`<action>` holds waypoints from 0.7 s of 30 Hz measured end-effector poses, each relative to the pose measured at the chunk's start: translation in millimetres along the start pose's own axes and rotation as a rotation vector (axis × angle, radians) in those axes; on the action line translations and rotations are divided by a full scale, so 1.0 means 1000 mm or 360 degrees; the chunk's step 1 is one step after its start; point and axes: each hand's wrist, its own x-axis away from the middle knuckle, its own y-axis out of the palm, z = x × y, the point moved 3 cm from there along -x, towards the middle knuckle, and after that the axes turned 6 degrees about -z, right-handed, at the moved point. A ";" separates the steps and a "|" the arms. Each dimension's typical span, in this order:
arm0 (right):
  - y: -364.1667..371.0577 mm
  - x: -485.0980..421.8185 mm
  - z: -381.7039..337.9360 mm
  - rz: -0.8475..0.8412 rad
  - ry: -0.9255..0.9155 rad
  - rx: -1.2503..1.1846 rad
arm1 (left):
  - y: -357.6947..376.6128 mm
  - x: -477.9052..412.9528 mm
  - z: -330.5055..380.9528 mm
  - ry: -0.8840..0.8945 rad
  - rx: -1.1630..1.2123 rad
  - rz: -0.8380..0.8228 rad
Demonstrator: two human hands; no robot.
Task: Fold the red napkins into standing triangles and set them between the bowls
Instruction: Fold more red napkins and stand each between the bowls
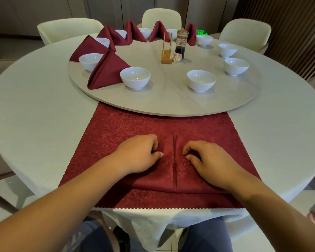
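Note:
A partly folded red napkin (171, 177) lies on a red patterned cloth (127, 122) at the table's near edge, two flaps meeting at a centre seam. My left hand (140, 153) rests on the left flap with fingers curled and thumb pressing the cloth. My right hand (207, 159) lies on the right flap the same way, fingertips pinching at the fabric. Several folded napkin triangles stand between white bowls on the turntable's left and far side, the nearest triangle (107, 70) beside a bowl (135, 78). Bowls on the right, such as the near one (201, 80), have no napkins between them.
The round turntable (171, 104) sits on a white-clothed round table (35, 110). At its centre stand a gold holder (166, 55), a dark-liquid bottle (181, 44) and garlic. Cream chairs ring the far side.

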 end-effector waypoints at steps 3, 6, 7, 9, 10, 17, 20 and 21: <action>0.003 -0.003 0.003 0.0014 0.0013 0.0037 | 0.000 -0.007 0.000 -0.0065 -0.0052 -0.0013; 0.005 -0.006 0.005 -0.0033 0.0028 0.0069 | 0.001 -0.009 0.000 -0.0107 -0.0066 -0.0001; 0.005 -0.008 0.006 -0.0050 0.0030 0.0073 | 0.001 -0.007 0.002 -0.0110 -0.0073 0.0030; 0.005 -0.010 0.007 -0.0069 0.0032 0.0073 | -0.001 -0.002 0.008 -0.0022 -0.0180 0.0233; 0.006 -0.011 0.007 -0.0071 0.0033 0.0075 | -0.002 0.001 0.013 0.0097 -0.0261 0.0375; 0.004 -0.010 0.005 -0.0038 0.0029 0.0076 | 0.015 0.018 0.024 0.0585 0.0043 0.0251; 0.004 -0.008 0.003 -0.0027 -0.0001 0.0133 | 0.019 0.033 0.027 0.0593 -0.0017 0.0127; 0.004 -0.007 0.002 -0.0018 -0.0019 0.0151 | 0.023 0.038 0.028 0.0589 -0.0127 0.0071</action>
